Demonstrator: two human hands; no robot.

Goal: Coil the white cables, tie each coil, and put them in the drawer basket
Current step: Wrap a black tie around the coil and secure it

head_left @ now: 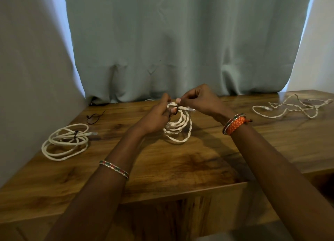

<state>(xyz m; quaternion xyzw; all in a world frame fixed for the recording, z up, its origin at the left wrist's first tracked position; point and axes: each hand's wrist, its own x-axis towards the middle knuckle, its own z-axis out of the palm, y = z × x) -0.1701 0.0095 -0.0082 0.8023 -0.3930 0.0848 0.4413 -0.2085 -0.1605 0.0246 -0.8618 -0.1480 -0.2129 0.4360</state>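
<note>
One white coil (pixel 178 127) held up in the middle with a dark tie (pixel 176 108), a tied coil (pixel 65 141) lying left, a loose white cable (pixel 292 108) far right on the bench (pixel 198 161)

Bare forearms; beaded bangle (pixel 114 169) left, orange braided band (pixel 235 123) and bangle right.

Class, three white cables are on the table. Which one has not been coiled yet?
The loose cable at the far right, sprawled in a tangle. The left coil is already tied, and the middle coil is held in both hands.
</note>
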